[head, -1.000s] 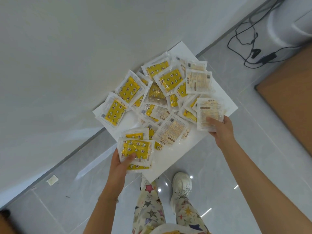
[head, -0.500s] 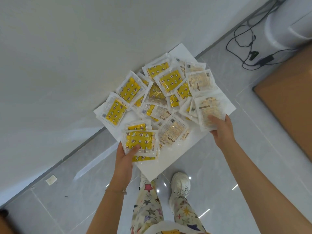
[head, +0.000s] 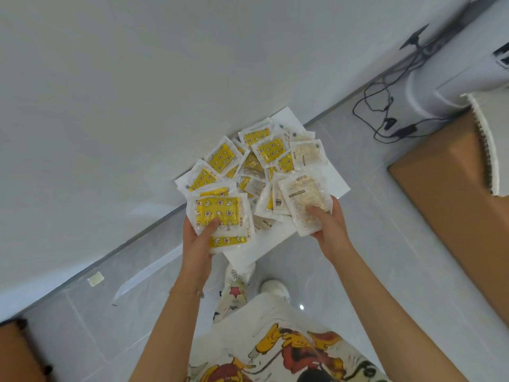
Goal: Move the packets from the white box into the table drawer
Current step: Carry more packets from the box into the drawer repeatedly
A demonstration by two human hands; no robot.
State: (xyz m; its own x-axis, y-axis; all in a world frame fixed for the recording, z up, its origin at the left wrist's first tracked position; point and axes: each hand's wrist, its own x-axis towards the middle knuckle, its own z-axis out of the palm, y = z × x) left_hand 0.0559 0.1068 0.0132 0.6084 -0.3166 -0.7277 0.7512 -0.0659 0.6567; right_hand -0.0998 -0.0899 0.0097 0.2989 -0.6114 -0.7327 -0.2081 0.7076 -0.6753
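A flat white box (head: 334, 179) lies on the floor against the wall, covered with several packets (head: 268, 150), yellow-patterned and pale beige. My left hand (head: 197, 238) grips a small stack of yellow packets (head: 219, 216), thumb pressed on the top one. My right hand (head: 329, 224) grips a stack of pale beige packets (head: 304, 201), thumb on top. Both stacks are lifted above the near edge of the box. No table drawer is in view.
A brown cardboard box (head: 454, 194) stands at the right, with a white appliance (head: 451, 86) and black cables (head: 385, 117) behind it. My legs and white shoe (head: 275, 288) are below the box. A small scrap (head: 95, 279) lies on the grey tiles at left.
Both hands have lifted their packet stacks up off the box and drawn them toward me; each stack has grown thicker. The view has also shifted closer to my body.
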